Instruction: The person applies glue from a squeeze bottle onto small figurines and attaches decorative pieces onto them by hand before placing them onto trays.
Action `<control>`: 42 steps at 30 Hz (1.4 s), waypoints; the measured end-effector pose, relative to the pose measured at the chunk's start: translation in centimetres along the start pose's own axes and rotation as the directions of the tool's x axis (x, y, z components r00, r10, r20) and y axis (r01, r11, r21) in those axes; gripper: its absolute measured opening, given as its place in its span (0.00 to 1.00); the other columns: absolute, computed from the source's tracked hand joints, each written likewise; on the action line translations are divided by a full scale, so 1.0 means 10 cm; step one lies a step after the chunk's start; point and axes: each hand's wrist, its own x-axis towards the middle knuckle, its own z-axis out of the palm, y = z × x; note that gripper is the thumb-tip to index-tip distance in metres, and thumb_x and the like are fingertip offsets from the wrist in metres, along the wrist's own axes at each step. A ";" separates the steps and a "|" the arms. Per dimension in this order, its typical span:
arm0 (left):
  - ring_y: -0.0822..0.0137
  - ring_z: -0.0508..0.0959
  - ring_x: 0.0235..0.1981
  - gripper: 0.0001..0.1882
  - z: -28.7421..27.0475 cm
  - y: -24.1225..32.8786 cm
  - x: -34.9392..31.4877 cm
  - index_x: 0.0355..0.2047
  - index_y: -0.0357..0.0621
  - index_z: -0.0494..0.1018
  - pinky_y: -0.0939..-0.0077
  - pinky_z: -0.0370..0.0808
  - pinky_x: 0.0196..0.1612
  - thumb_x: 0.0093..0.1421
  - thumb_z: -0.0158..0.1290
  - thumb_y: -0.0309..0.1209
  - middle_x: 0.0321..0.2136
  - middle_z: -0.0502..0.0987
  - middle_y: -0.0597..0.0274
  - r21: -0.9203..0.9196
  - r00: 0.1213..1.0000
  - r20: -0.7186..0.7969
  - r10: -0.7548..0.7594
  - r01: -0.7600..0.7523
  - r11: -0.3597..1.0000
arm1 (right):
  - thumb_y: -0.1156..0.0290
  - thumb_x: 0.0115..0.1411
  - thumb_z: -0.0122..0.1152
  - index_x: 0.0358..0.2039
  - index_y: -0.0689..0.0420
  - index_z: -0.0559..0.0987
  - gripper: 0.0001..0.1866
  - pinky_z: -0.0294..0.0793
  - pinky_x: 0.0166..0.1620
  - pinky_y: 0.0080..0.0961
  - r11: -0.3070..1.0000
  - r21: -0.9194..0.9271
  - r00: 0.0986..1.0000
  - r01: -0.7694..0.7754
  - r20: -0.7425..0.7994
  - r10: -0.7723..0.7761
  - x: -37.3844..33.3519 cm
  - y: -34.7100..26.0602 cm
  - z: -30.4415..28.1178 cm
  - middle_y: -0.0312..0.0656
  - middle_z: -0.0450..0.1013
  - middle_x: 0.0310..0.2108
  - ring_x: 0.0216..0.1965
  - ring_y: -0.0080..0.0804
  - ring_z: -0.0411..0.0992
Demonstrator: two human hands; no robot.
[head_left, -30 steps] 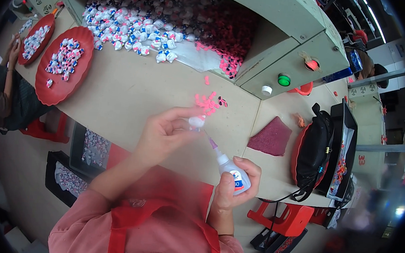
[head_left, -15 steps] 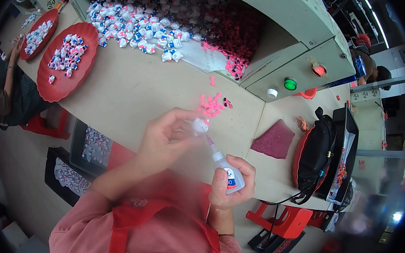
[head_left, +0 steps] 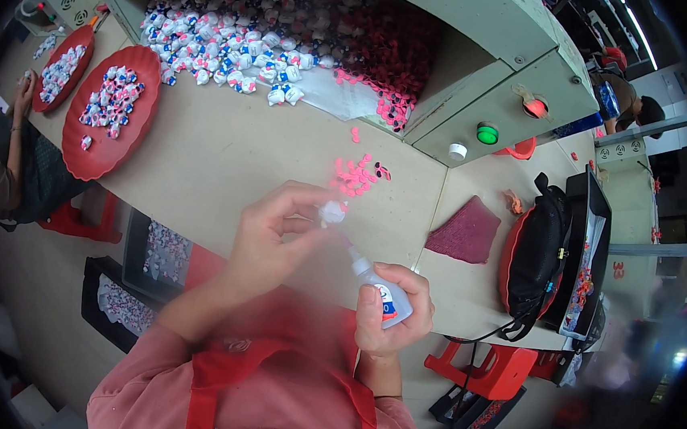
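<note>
A small white figurine with pink on it [head_left: 333, 211] is pinched between the thumb and fingers of my left hand [head_left: 278, 229]. My right hand [head_left: 394, 309] is wrapped round a translucent squeeze bottle of glue [head_left: 390, 303] with a white and blue label. Its thin nozzle [head_left: 352, 250] points up and left, close beneath the figurine; a haze makes it hard to tell whether they touch. Just beyond my hands, small pink pieces [head_left: 354, 177] lie loose on the worktable [head_left: 227, 153], with a few dark ones [head_left: 382, 170] beside them.
Heaps of white and blue figurines [head_left: 235, 53] and pink pieces [head_left: 396, 106] fill the open-fronted cabinet [head_left: 481, 104]. A red scalloped tray [head_left: 136, 130] stands left, near a co-worker's hand [head_left: 24, 88]. On the right are a maroon cloth [head_left: 465, 230], a black bag [head_left: 534, 258] and a red stool [head_left: 492, 371].
The figurine in my left hand has shifted slightly left and its pose has turned a little. My right hand still grips the bottle. The whole view has shifted slightly.
</note>
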 end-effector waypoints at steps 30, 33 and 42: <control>0.70 0.75 0.36 0.22 -0.24 -0.05 0.07 0.44 0.32 0.64 0.81 0.74 0.39 0.47 0.53 0.13 0.38 0.73 0.55 -0.250 0.982 0.012 -0.190 0.187 0.950 | 0.72 0.47 0.57 0.30 0.66 0.72 0.12 0.63 0.23 0.14 0.949 0.138 0.954 -0.282 -0.066 0.293 0.12 0.05 0.17 0.40 0.70 0.22 0.20 0.21 0.66; 0.72 0.75 0.35 0.21 -0.38 -0.14 0.03 0.44 0.33 0.65 0.82 0.73 0.39 0.48 0.53 0.14 0.37 0.73 0.56 -0.249 0.979 -0.049 -0.198 0.180 0.952 | 0.74 0.47 0.55 0.29 0.65 0.71 0.09 0.62 0.22 0.14 0.725 0.411 0.813 -0.553 0.078 0.577 0.48 0.32 0.40 0.37 0.68 0.20 0.19 0.19 0.64; 0.74 0.75 0.35 0.20 -0.52 -0.30 -0.12 0.43 0.37 0.65 0.79 0.72 0.38 0.49 0.55 0.21 0.35 0.74 0.62 -0.242 0.991 -0.041 -0.124 0.110 0.964 | 0.60 0.40 0.64 0.27 0.58 0.78 0.17 0.71 0.34 0.37 0.570 -0.822 0.872 -0.002 0.278 0.403 1.37 1.35 0.88 0.50 0.74 0.24 0.29 0.47 0.73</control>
